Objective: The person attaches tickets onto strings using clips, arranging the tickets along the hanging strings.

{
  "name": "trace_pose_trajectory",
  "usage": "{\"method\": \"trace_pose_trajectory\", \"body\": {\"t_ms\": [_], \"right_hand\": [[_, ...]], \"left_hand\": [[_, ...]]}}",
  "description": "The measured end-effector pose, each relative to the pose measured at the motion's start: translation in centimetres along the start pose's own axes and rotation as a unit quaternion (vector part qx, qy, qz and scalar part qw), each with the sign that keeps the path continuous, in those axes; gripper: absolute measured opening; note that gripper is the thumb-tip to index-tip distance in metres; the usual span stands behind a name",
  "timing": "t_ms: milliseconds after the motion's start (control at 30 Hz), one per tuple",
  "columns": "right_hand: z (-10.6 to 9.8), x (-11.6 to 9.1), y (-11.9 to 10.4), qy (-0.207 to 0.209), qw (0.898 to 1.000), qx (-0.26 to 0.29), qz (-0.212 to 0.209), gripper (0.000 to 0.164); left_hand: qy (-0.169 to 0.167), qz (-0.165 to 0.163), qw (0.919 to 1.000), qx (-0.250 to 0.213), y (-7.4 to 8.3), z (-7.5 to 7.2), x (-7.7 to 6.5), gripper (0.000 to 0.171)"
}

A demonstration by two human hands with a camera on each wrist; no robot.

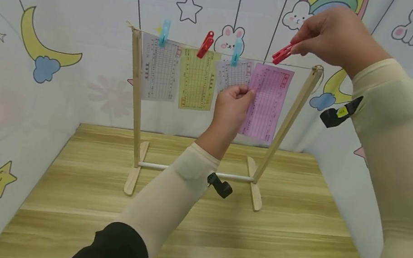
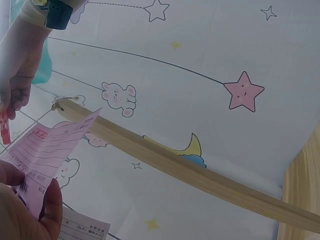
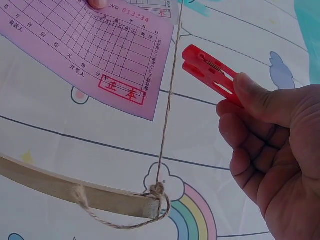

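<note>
My left hand (image 1: pixel 230 111) pinches the left edge of a pink printed slip (image 1: pixel 266 105) between thumb and fingers, with the slip's top edge close under the string (image 3: pixel 169 102). In the left wrist view the pink slip bends between the fingertips. Up at the right, my right hand (image 1: pixel 332 37) pinches a red clothespin (image 1: pixel 281 54) by its handle end. The clothespin's tip points at the string just above the slip, and in the right wrist view a gap shows between the two.
Along the string, a blue clothespin (image 1: pixel 164 34) holds a white slip (image 1: pixel 162 75), a red one (image 1: pixel 205 45) a yellow slip (image 1: pixel 196 83), and another blue one (image 1: pixel 236 52) a second white slip (image 1: pixel 233 73). Wooden posts (image 1: pixel 290 123) stand on the wood-grain table (image 1: pixel 277 247), before a printed cloth backdrop.
</note>
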State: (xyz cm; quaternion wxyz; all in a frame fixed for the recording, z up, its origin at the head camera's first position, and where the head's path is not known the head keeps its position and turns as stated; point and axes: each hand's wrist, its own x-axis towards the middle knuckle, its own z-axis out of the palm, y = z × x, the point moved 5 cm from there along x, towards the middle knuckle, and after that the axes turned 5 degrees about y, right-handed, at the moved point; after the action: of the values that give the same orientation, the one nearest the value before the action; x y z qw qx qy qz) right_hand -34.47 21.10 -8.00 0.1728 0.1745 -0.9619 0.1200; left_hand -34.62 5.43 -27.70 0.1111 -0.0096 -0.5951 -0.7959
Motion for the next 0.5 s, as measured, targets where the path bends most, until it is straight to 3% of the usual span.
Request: {"method": "trace_pose_trajectory", "body": {"t_ms": [500], "right_hand": [[1.1,1.5,-1.2,-0.053,0.998,-0.032,-0.011,0.026]], "left_hand": [[0.005,0.006,1.0000,-0.006,0.4,0.2,0.6,0.014]]}}
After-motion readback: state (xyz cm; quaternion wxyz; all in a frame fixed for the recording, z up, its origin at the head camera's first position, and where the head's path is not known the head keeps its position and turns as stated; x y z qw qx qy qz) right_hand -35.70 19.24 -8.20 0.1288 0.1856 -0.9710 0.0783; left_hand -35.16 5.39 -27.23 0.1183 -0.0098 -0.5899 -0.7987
